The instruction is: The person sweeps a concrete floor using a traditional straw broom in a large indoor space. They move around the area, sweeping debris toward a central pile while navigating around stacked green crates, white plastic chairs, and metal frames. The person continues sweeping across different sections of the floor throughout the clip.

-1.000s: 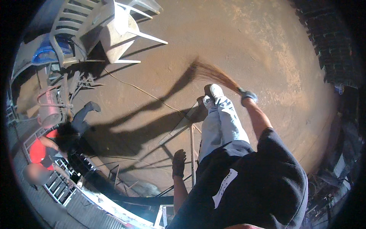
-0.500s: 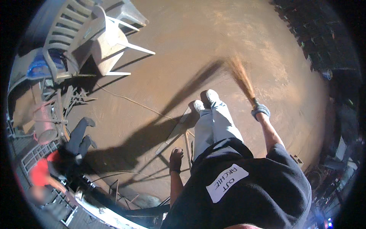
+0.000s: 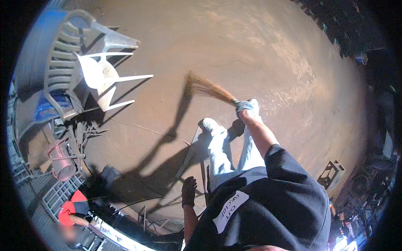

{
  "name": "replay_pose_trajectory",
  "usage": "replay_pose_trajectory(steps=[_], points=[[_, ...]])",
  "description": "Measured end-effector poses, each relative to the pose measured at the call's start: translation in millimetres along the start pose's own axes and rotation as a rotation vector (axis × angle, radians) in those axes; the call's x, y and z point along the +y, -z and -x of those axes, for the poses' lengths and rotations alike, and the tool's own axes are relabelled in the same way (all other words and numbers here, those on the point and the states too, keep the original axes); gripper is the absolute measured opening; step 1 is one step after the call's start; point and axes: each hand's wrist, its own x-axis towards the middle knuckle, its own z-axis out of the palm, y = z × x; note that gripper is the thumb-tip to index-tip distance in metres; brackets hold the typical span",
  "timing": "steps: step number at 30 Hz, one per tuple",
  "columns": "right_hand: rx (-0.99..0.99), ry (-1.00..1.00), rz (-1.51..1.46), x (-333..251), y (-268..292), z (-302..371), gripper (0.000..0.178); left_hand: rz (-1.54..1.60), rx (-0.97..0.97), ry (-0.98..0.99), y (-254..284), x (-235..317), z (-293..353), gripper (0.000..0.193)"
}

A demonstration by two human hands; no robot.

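Grey-gloved, grasped the broom (image 3: 211, 88) by its handle end with the right hand (image 3: 244, 106), in front of the right shoe (image 3: 254, 108). Held it across the middle of the floor (image 3: 234, 54), with the bristles fanned toward the floor's left edge and meeting their shadow at the tips. Let the left hand (image 3: 189, 191), in a dark glove, hang loosely released with nothing seen in it, beside the pale trousers (image 3: 221, 154). Stood with the left shoe (image 3: 210, 124) behind the right. Had, along the floor's left edge, a tipped white chair (image 3: 106, 77), a slatted chair (image 3: 60, 73) and a pink container (image 3: 63, 162); nearer its right edge, a hollow block (image 3: 335, 175).
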Motion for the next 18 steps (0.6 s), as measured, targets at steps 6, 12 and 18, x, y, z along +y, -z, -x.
replay_pose_trajectory(steps=[6,12,18], points=[[0.061,-0.265,-0.228,217.1,-1.3,8.3,0.044,-0.108,-0.073,-0.046,-84.4,10.5,10.8,0.031],[0.019,-0.502,-0.351,365.5,-28.5,77.1,0.033,-0.211,-0.223,-0.001,-169.8,48.5,-11.3,0.033],[0.083,-0.592,-0.568,408.2,-33.5,159.2,0.036,-0.028,-0.274,-0.027,-220.7,88.8,-1.1,0.033]])
